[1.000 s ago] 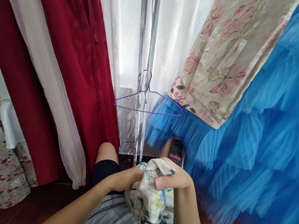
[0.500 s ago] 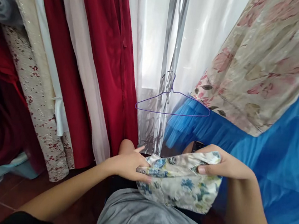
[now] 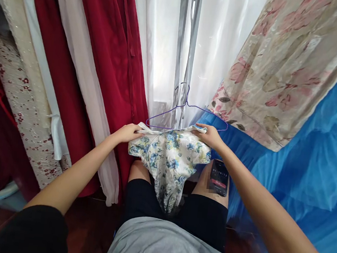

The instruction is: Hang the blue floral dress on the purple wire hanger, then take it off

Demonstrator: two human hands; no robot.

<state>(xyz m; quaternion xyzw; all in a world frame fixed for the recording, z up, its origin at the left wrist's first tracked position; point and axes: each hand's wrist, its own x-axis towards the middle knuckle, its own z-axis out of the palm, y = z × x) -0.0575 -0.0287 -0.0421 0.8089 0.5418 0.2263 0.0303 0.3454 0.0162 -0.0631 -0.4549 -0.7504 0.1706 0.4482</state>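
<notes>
A white garment with blue and yellow flowers (image 3: pixel 173 153) hangs spread between my hands, its lower part tapering down between my thighs. My left hand (image 3: pixel 128 133) is closed on its upper left edge. At the upper right edge, my right hand (image 3: pixel 209 136) pinches the cloth. Just behind the garment's top edge hangs a purple wire hanger (image 3: pixel 202 107) from a metal rack. The garment hides part of the hanger's bottom bar, and I cannot tell whether they touch.
Dark red dresses (image 3: pixel 113 51) and other long garments hang at left. At right are a floral dress (image 3: pixel 271 81) and a ruffled blue gown (image 3: pixel 310 167). A phone (image 3: pixel 219 177) rests on my right thigh. White curtains (image 3: pixel 224 39) hang behind the metal rack (image 3: pixel 180 42).
The bunched garment has been opened out and raised towards the hanger. Both hands have moved up and forward to its top corners, and the phone is now uncovered.
</notes>
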